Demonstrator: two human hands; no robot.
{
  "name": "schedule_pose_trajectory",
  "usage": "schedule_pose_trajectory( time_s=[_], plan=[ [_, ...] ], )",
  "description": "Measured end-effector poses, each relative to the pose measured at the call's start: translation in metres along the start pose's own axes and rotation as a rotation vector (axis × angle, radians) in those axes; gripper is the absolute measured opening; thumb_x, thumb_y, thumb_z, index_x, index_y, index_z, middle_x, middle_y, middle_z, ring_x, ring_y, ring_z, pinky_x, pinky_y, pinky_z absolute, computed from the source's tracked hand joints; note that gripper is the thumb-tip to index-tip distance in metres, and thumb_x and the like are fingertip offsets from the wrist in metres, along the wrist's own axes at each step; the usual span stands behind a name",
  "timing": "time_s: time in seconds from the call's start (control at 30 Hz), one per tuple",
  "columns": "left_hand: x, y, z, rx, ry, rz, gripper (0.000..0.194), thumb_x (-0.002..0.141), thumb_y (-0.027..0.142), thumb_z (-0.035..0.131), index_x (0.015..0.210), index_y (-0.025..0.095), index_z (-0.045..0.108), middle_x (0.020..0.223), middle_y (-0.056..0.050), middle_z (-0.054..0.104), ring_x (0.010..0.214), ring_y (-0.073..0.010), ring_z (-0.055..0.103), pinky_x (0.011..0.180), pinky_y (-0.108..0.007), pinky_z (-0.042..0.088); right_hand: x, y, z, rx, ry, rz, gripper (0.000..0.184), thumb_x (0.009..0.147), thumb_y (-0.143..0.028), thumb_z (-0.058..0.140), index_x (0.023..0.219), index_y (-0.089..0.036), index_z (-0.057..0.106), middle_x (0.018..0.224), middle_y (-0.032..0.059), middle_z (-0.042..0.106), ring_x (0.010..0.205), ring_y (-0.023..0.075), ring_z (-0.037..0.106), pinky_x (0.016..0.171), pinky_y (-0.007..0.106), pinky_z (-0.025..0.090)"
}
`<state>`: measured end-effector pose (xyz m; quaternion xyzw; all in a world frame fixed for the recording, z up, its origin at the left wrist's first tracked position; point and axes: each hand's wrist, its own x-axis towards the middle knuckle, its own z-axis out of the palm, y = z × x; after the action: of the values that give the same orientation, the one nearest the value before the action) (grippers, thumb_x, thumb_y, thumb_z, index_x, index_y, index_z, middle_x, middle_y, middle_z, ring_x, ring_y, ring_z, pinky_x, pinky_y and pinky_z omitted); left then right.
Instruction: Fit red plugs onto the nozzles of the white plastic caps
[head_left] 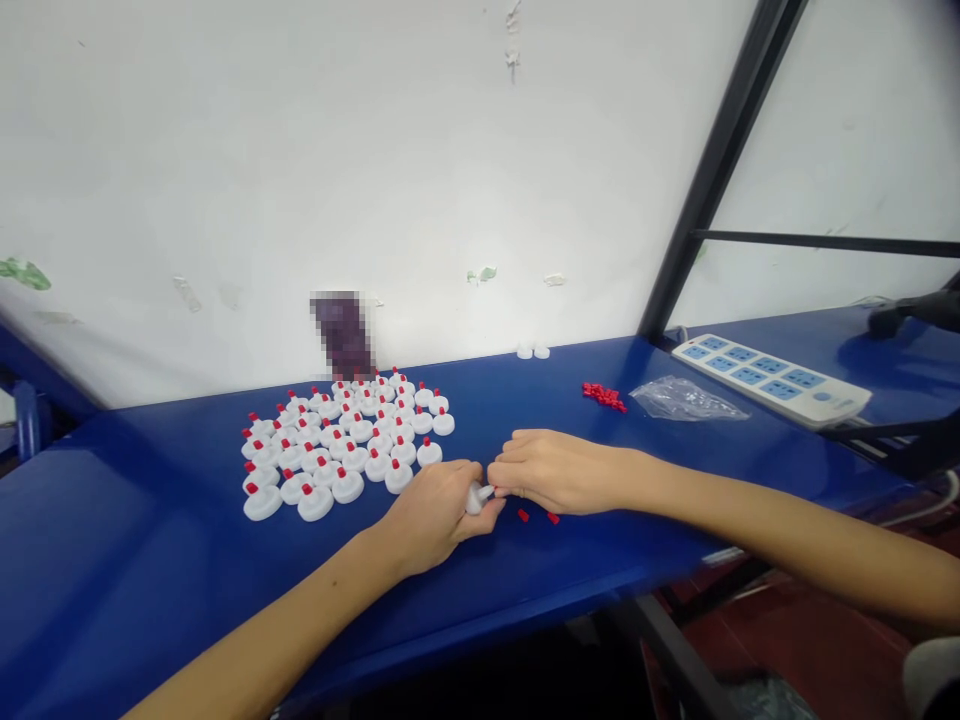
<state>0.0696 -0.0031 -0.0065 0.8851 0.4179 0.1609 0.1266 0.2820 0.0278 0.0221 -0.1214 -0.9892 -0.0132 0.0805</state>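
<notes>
My left hand [442,505] is closed around a white nozzle cap [475,498], its thin spout pointing right. My right hand [551,470] pinches at the tip of that spout; a speck of red shows between the fingertips, so it appears to hold a small red tip cap [496,489], mostly hidden. Two loose red tip caps [553,518] lie on the blue table just below my right hand. To the left of my hands stand many white nozzle caps [347,486] with red tips on them, grouped closely together.
A pile of red tip caps [604,397] and a clear plastic bag [686,399] lie beyond my right hand. A white power strip [772,380] sits at the right by a black metal post [697,200]. Two white caps [533,351] rest by the wall. The table [187,600] has its front edge near me.
</notes>
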Motion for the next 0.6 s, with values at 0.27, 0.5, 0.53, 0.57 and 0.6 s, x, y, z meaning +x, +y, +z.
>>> schedule_pose_trajectory(
  time_s=[0.27, 0.5, 0.53, 0.57, 0.6],
  plan=[
    [-0.0019, 0.0056, 0.0010, 0.108, 0.028, -0.068, 0.024, 0.094, 0.036, 0.056, 0.080, 0.017, 0.058, 0.078, -0.005, 0.067, 0.068, -0.0214, 0.064, 0.060, -0.029, 0.042, 0.0045, -0.0044, -0.0037, 0.326, -0.029, 0.155, 0.030, 0.107, -0.029, 0.031, 0.079, -0.020, 0.040, 0.069, -0.0031, 0.047, 0.062, 0.0135, 0.039, 0.069, 0.028, 0.034],
    [-0.0054, 0.0081, 0.0054, 0.301, 0.108, -0.127, 0.026, 0.095, 0.038, 0.054, 0.081, 0.017, 0.056, 0.077, -0.007, 0.065, 0.068, -0.0248, 0.065, 0.058, -0.032, 0.044, 0.0100, -0.0050, -0.0046, 0.485, -0.030, 0.210, 0.030, 0.106, -0.032, 0.031, 0.079, -0.021, 0.035, 0.067, -0.0048, 0.041, 0.058, 0.0116, 0.037, 0.061, 0.026, 0.031],
    [-0.0057, 0.0083, 0.0062, 0.326, 0.119, -0.127, 0.026, 0.095, 0.038, 0.054, 0.081, 0.017, 0.056, 0.077, -0.007, 0.065, 0.068, -0.0248, 0.065, 0.058, -0.031, 0.045, 0.0102, -0.0050, -0.0043, 0.502, -0.030, 0.213, 0.029, 0.106, -0.031, 0.032, 0.079, -0.021, 0.035, 0.066, -0.0052, 0.039, 0.058, 0.0114, 0.037, 0.060, 0.025, 0.030],
    [-0.0060, 0.0086, 0.0071, 0.346, 0.129, -0.127, 0.025, 0.094, 0.038, 0.055, 0.081, 0.017, 0.056, 0.076, -0.007, 0.065, 0.068, -0.0249, 0.066, 0.057, -0.031, 0.045, 0.0101, -0.0051, -0.0039, 0.521, -0.031, 0.213, 0.029, 0.106, -0.031, 0.032, 0.079, -0.021, 0.034, 0.066, -0.0055, 0.037, 0.057, 0.0111, 0.036, 0.059, 0.025, 0.029],
    [-0.0063, 0.0088, 0.0081, 0.360, 0.137, -0.127, 0.025, 0.094, 0.038, 0.056, 0.081, 0.017, 0.056, 0.076, -0.007, 0.065, 0.068, -0.0250, 0.066, 0.057, -0.031, 0.045, 0.0098, -0.0054, -0.0036, 0.544, -0.031, 0.210, 0.029, 0.106, -0.030, 0.033, 0.079, -0.021, 0.034, 0.065, -0.0059, 0.036, 0.057, 0.0108, 0.035, 0.059, 0.025, 0.029]
  ],
)
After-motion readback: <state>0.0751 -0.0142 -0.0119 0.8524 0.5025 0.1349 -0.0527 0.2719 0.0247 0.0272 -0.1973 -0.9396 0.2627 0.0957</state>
